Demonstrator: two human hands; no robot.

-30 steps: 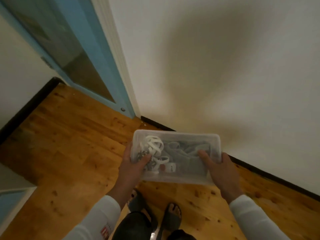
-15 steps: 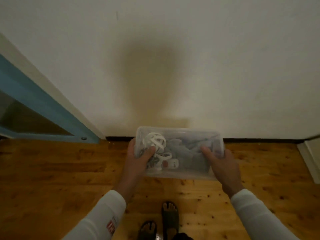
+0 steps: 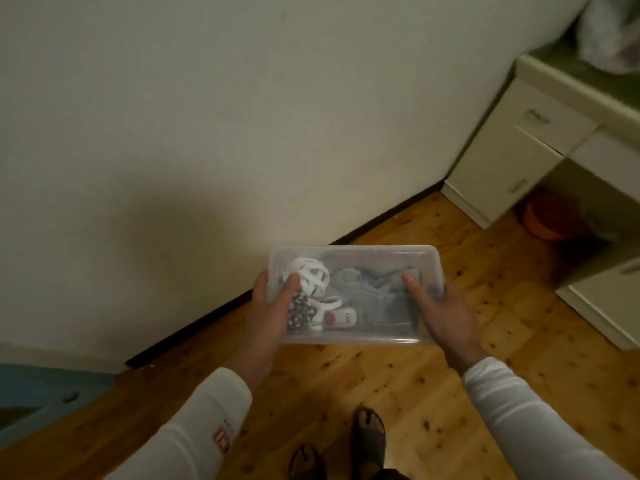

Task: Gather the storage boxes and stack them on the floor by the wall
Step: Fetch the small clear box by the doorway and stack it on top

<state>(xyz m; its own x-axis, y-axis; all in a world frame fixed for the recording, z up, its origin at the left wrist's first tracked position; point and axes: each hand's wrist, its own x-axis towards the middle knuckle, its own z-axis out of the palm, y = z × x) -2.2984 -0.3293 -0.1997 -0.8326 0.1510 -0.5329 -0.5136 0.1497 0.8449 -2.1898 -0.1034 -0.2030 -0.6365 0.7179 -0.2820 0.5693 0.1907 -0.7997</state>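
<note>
Looks like a home, a lived-in room: knotty pine plank floor [image 3: 433, 393], plain cream wall [image 3: 242, 116] edged with dark skirting [image 3: 214, 311], cream cabinet [image 3: 502, 161] with drawers in the corner, orange bucket [image 3: 547, 220] tucked beneath, blue door [image 3: 41, 393] at left, sandalled feet [image 3: 369, 434].

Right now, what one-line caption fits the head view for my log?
Left hand and right hand hold a clear storage box above the wooden floor, near the wall.

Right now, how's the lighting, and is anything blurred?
Head view: dim, warm light, a soft shadow on the wall left of the storage box. Head view: the cabinet at the right edge is smeared; the left hand and right hand on the box look sharper.
</note>
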